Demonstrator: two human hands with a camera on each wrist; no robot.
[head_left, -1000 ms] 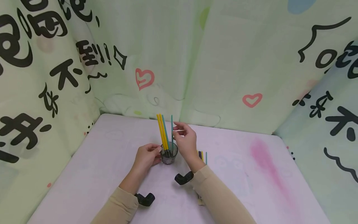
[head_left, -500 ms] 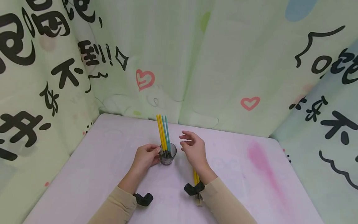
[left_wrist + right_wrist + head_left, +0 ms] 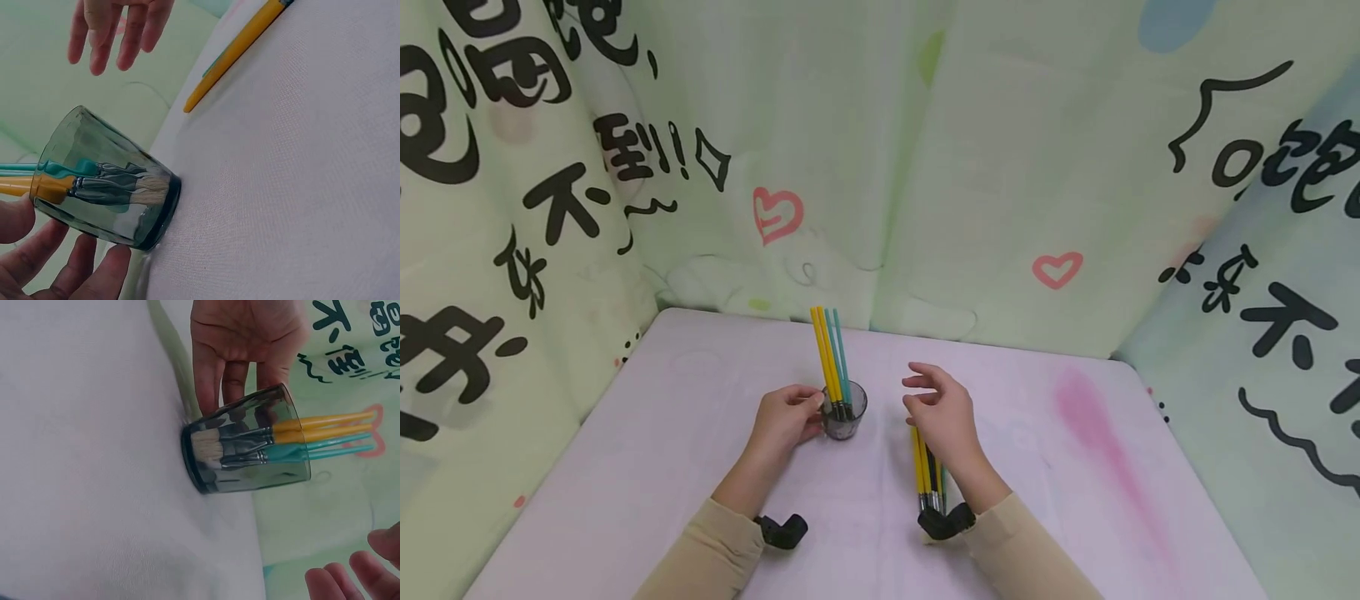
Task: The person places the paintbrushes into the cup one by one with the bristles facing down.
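My left hand [image 3: 782, 425] holds a grey see-through glass cup [image 3: 857, 410] by its side, thumb at the rim and fingers along the wall. In the cup stand two yellow-handled paintbrushes [image 3: 822, 354] and two teal-handled paintbrushes [image 3: 841, 350]. Their bristles point down, showing through the glass in both wrist views. My right hand [image 3: 946, 417] hovers to the right of the cup with loosely bent fingers and nothing between them. Below that hand, more paintbrushes [image 3: 919, 471] with yellow, black and teal handles lie side by side on the table, partly hidden by the wrist.
The table [image 3: 662, 467] has a pale pink cover with a brighter pink smear at the right. A light green curtain [image 3: 985, 167] with black lettering and hearts stands behind it and on both sides. Black wrist cameras sit at both cuffs.
A teal paintbrush at my right fingers has been let go and now leans with the others in the cup. My right hand has moved right and nearer. The left hand keeps its hold.
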